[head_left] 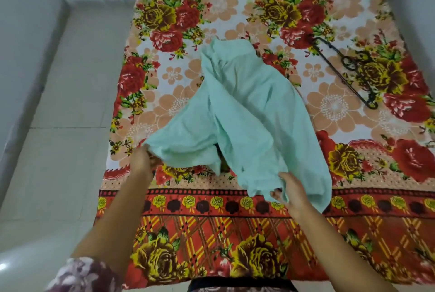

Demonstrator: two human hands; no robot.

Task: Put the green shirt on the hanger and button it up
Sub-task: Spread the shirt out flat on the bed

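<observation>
Head view shows the shirt point(247, 115) crumpled on the blanket point(211, 221), its near edge gripped by the left hand point(144, 162) and pinched by the right hand point(292, 190), hanger point(346, 68) well apart; the soft, light, floppy cloth is probably best held at collar or shoulders.

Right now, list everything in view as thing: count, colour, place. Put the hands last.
green shirt: one, pale mint green, crumpled in the middle of the blanket, its near edge held by both hands
hanger: one, black, lying flat on the blanket to the right of the shirt, not touching it
blanket: one, red, orange and yellow flowers on white, spread flat under the shirt and hanger
floor tiles: several, pale grey, left of the blanket
sleeve: one, dark floral print, bottom left
left hand: one, grips the shirt's near left corner
right hand: one, pinches the shirt's near right edge
</observation>
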